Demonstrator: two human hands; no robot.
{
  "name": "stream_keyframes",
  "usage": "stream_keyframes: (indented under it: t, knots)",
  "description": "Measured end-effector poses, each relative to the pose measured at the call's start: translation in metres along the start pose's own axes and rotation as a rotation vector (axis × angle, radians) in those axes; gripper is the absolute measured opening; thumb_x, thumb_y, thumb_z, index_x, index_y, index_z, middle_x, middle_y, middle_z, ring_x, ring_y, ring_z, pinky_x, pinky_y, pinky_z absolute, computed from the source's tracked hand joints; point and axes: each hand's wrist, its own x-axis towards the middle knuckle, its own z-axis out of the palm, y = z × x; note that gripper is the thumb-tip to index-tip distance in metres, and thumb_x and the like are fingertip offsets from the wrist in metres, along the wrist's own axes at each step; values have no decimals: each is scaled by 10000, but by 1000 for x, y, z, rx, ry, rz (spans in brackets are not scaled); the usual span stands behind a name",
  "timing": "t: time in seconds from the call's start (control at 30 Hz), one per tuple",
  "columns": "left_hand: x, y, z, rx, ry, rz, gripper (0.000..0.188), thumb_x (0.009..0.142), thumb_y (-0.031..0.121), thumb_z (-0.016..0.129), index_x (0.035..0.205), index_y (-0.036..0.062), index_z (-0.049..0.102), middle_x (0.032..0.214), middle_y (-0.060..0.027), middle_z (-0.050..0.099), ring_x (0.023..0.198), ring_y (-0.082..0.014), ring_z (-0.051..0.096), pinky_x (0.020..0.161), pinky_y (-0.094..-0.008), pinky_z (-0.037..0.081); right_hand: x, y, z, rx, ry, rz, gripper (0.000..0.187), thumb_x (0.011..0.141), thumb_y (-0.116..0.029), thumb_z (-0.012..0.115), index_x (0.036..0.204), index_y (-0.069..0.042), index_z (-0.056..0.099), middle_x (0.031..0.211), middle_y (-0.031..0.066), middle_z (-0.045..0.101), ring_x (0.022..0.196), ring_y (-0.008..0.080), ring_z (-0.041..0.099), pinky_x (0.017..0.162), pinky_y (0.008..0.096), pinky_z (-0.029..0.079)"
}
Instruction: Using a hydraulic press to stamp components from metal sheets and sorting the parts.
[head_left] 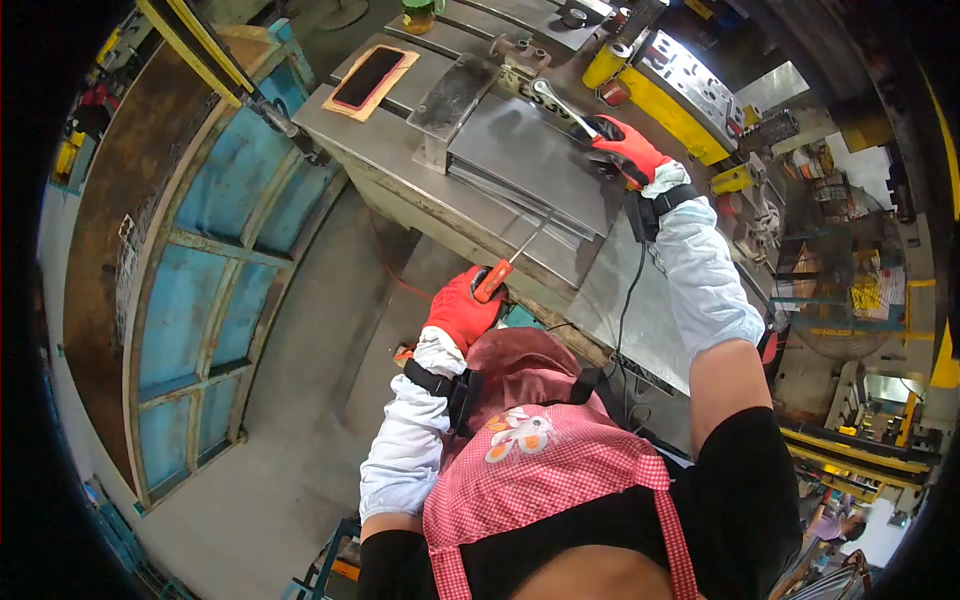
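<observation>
Screwdriver (494,280), one, gripped in left hand (465,311); wrench (562,107), one, gripped in right hand (630,152).

Before me, sheets (545,160) lay stacked on the surface (385,142), a phone (368,78) on a pad (393,78) beyond them to the left. My left hand (462,310) was on their near side, my right hand (634,150) by their right edge; a frame (225,205) stood to my left.

Head-worn fisheye, left of pair: looks down, apron (585,465) close below, metal bench (388,140) farther ahead.
</observation>
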Motion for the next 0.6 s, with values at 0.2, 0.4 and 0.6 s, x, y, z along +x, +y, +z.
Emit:
stream_keyframes:
  t: [0.2,0.4,0.6]
  knots:
    - [4,-5,1,-19,9,-19,262,730,211,676,925,64,581,763,-134,588,707,-272,570,661,-336,449,3,-4,0,85,-23,41,273,772,-168,599,1005,-32,561,830,3,547,760,91,470,684,261,409]
    - [2,-34,5,-169,70,-48,350,735,161,701,1016,7,561,898,-80,627,840,-139,573,734,-290,456,6,9,1,195,15,90,430,794,-142,612,1193,-25,501,1022,17,566,904,89,496,784,237,416]
    - [5,-49,5,-285,73,-80,409,732,170,710,1064,-4,546,963,-83,630,883,-148,577,778,-287,458,7,13,1,167,38,35,448,800,-174,603,1204,-18,493,1030,20,565,906,89,499,783,226,411]
